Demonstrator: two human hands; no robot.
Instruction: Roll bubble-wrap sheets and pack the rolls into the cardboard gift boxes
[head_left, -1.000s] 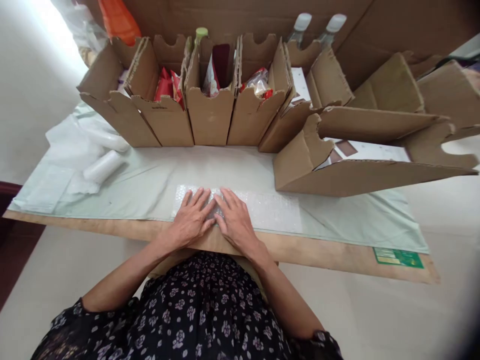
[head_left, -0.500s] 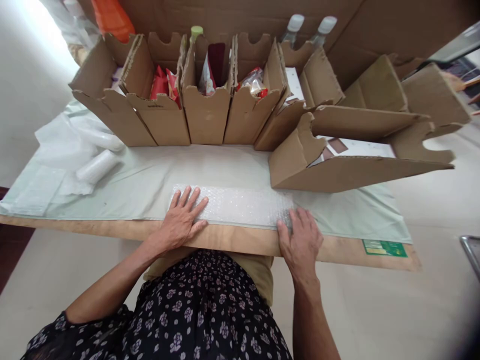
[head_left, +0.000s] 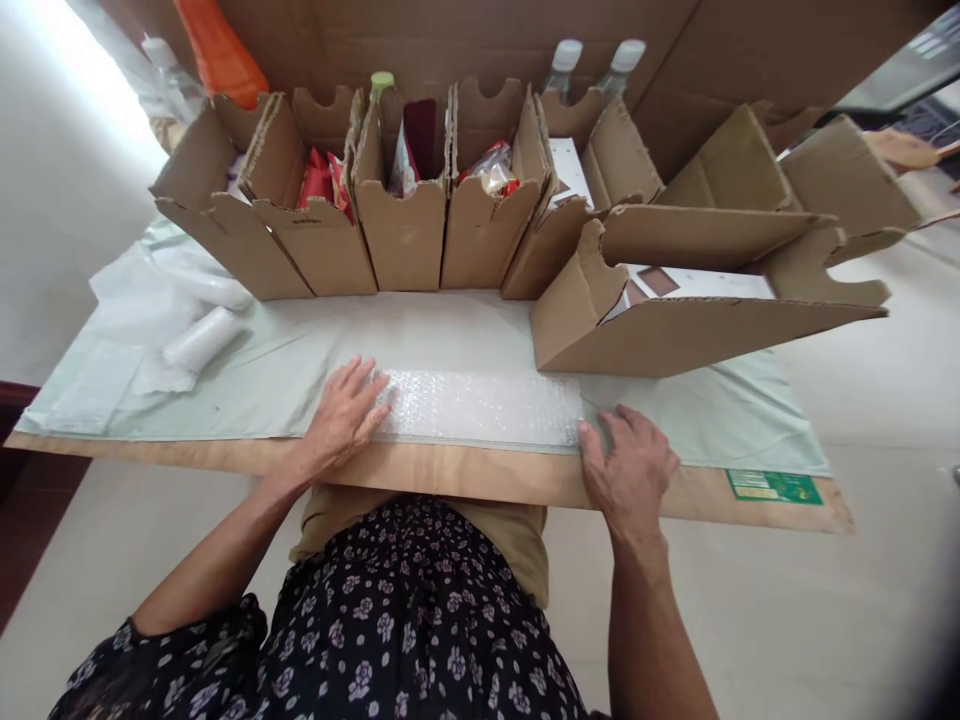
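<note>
Inspector A: With the clock centred on your bubble-wrap strip (head_left: 484,405) and twelve pointing away, your bare wooden board edge (head_left: 480,468) runs at six. At nine, your left hand (head_left: 343,410) has its fingers loosely spread, tips at the strip's end.

Inspector B: Between three and four, your right hand (head_left: 630,460) is part-curled, thumb apart, by the opposite end. Whether that thumb presses the plastic, I cannot tell. You appear to grip nothing.

Inspector A: Your spreading looks complete: the strip lies flat on the pale green cloth (head_left: 292,365), roughly parallel to the board edge. No fold or roll shows in it; I judge anything beyond smoothing undone.

Inspector B: Between nine and ten, your white plastic rolls (head_left: 202,338) lie apart, seemingly unused. About two, your angled carton (head_left: 652,340) holds a white item (head_left: 712,283). Beyond, your row of cartons (head_left: 409,245) stands from ten to one, red packets (head_left: 319,182) showing.
</note>
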